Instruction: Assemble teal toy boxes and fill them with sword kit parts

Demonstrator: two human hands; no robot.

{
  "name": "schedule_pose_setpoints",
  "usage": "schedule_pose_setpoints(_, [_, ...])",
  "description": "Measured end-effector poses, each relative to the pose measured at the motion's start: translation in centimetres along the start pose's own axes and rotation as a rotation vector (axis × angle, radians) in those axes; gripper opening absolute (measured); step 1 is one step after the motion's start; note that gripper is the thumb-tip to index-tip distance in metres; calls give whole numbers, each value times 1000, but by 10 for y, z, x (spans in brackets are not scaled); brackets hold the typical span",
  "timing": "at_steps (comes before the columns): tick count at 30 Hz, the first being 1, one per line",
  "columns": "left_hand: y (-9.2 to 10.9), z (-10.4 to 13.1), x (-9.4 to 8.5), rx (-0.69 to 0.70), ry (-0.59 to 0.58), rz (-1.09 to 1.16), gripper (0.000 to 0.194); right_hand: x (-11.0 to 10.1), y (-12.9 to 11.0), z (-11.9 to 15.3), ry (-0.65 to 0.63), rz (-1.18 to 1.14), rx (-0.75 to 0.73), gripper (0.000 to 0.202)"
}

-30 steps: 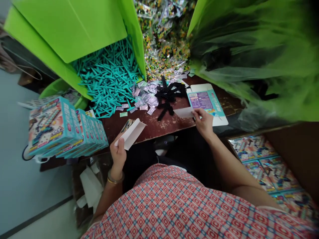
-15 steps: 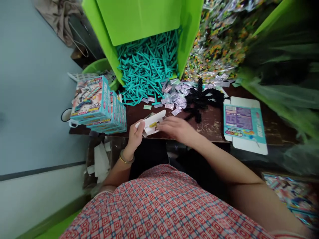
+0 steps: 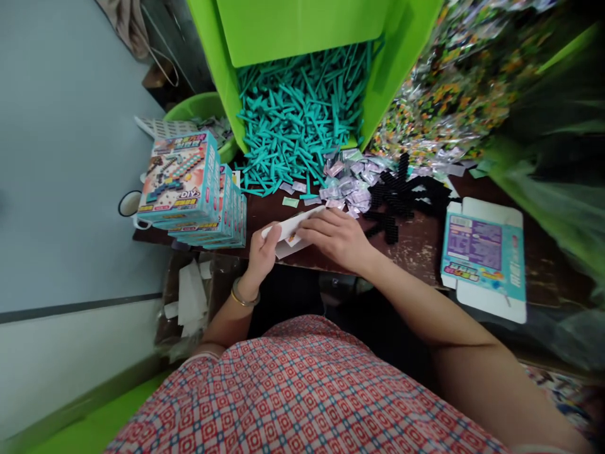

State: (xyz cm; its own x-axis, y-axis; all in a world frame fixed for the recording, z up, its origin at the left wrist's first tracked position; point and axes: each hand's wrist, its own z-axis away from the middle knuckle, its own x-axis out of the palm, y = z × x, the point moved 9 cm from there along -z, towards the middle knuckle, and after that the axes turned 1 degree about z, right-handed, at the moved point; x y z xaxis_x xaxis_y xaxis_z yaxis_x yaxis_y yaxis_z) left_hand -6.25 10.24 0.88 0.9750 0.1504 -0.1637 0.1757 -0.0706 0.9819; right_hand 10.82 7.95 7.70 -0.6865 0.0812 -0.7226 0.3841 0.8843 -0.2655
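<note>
My left hand (image 3: 265,252), with a bangle at the wrist, grips the left end of a folded white paper (image 3: 289,228), thumb on top. My right hand (image 3: 336,238) lies over the paper's right part, its fingers pressed on it; a small yellow-brown print shows between the hands. What the right fingertips hold underneath is hidden. Beyond the hands lie small silvery-purple packets (image 3: 350,186) and black ribbed pieces (image 3: 401,195). Teal pegs (image 3: 297,126) fill a green bin (image 3: 397,69) and spill out of its front.
Stacked blue product boxes (image 3: 182,180) stand at the left, near a white mug (image 3: 130,204) and a green basket (image 3: 193,106). A flattened box (image 3: 486,252) lies at the right on the brown table (image 3: 416,252). Bags of orange-green pieces (image 3: 444,113) are behind.
My right hand has moved further over the paper, covering more of the print, and the paper looks more folded over. The view has shifted, so the table items sit differently.
</note>
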Motion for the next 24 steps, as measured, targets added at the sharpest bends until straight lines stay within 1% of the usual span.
schedule_pose_setpoints(2, [-1,-2,-7,1,49,-4,65,7,5,-4,-14,-20,4,23])
schedule_pose_setpoints(4, [1,-2,-19,21,130,-33,65,11,19,-8,26,-81,33,24])
schedule_pose_setpoints(5, [4,0,-25,47,160,-70,64,11,33,-10,73,-112,74,26])
schedule_pose_setpoints(6, [9,2,-28,94,172,-122,62,11,54,-12,133,-134,143,27])
schedule_pose_setpoints(7, [16,5,-28,165,157,-188,59,12,80,-14,188,-142,242,30])
schedule_pose_setpoints(8, [23,9,-21,256,108,-260,56,18,110,-15,209,-130,366,34])
schedule_pose_setpoints(9, [28,15,-9,357,31,-332,52,29,141,-17,170,-92,506,37])
schedule_pose_setpoints(10, [30,23,7,455,-68,-401,48,43,171,-18,78,-35,647,38])
schedule_pose_setpoints(11, [26,33,26,532,-177,-469,44,58,197,-17,-41,30,774,38])
schedule_pose_setpoints(12, [16,42,44,575,-284,-542,40,72,219,-16,-159,90,875,36])
schedule_pose_setpoints(13, [3,50,60,585,-372,-619,37,82,235,-15,-252,138,945,36])
schedule_pose_setpoints(14, [-13,55,73,568,-432,-699,35,88,247,-15,-303,169,991,37])
schedule_pose_setpoints(15, [-29,58,81,536,-474,-774,35,91,256,-15,-316,186,1020,38])
schedule_pose_setpoints(16, [-42,59,86,504,-503,-832,40,92,262,-14,-311,195,1039,37])
schedule_pose_setpoints(18, [-59,57,89,464,-541,-874,59,93,269,-10,-314,214,1069,38])
schedule_pose_setpoints(19, [-62,53,89,456,-552,-860,65,93,270,-6,-314,220,1077,39])
schedule_pose_setpoints(20, [-61,48,89,450,-553,-830,65,95,271,-4,-316,221,1080,40])
schedule_pose_setpoints(22, [-53,31,88,441,-519,-750,53,99,270,-1,-322,207,1073,40])
schedule_pose_setpoints(24, [-41,11,89,447,-459,-688,44,100,271,-2,-317,186,1073,35])
